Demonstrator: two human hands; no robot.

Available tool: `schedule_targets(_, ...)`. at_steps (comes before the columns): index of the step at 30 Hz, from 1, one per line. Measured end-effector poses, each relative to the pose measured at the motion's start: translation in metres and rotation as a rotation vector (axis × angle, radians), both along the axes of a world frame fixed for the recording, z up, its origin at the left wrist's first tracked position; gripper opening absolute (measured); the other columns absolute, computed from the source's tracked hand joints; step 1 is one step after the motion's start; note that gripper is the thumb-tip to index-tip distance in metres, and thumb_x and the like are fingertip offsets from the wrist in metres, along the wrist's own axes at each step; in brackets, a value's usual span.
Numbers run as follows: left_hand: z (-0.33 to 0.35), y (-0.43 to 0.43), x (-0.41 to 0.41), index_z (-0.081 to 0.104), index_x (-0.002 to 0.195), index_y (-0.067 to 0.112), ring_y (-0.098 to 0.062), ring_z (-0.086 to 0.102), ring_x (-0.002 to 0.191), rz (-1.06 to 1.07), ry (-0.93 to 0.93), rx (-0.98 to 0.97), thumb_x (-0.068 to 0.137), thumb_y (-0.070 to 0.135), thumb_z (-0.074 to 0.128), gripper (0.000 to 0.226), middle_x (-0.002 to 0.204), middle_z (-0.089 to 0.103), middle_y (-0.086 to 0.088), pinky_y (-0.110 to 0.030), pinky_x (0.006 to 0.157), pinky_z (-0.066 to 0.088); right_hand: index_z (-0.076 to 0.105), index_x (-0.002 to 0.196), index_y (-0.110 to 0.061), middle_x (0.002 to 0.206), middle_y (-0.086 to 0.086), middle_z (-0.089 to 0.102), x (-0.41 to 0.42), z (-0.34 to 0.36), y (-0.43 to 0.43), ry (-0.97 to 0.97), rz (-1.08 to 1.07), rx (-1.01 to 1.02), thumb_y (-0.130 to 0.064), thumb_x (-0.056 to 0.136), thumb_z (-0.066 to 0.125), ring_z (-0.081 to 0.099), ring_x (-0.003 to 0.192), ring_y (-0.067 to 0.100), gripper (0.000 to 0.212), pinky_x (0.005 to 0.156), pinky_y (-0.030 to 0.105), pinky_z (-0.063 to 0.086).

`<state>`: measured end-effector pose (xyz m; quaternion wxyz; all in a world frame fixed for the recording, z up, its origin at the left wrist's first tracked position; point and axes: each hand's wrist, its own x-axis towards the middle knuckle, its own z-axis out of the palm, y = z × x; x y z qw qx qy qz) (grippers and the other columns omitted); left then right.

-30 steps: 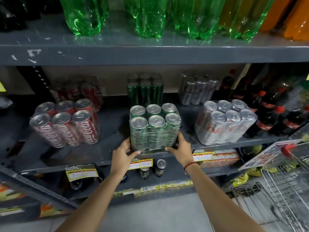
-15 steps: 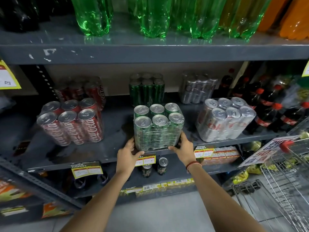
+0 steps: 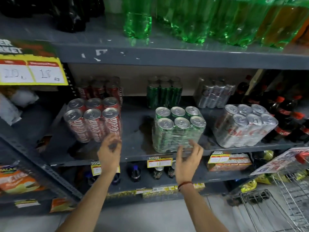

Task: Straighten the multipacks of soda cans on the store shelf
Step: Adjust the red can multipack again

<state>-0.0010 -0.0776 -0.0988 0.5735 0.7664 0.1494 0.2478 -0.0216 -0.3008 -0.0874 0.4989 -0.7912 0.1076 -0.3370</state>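
Green multipack sits on shelf; left hand, right hand both spread, empty.

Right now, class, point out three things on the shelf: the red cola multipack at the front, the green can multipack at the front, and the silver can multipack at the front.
red cola multipack (image 3: 96, 126): head view, middle front can's side.
green can multipack (image 3: 177, 131): head view, wrapped front face.
silver can multipack (image 3: 242, 129): head view, wrapped front face.

Bare forearms, perhaps-beaded red bracelet, right wrist
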Motion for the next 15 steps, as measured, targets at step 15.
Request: schedule_targets(15, 0.005, 0.129, 0.014, 0.037, 0.141, 0.010, -0.019, 0.046, 0.125, -0.013, 0.282, -0.030, 0.089, 0.013, 0.061, 0.057, 0.136, 0.051, -0.003, -0.029, 0.098, 0.033, 0.028, 0.142, -0.008, 0.144, 0.014, 0.045, 0.075, 0.026, 0.159, 0.711, 0.848, 0.000, -0.020, 0.074, 0.080, 0.042, 0.134, 0.029, 0.087, 0.114, 0.041, 0.033)
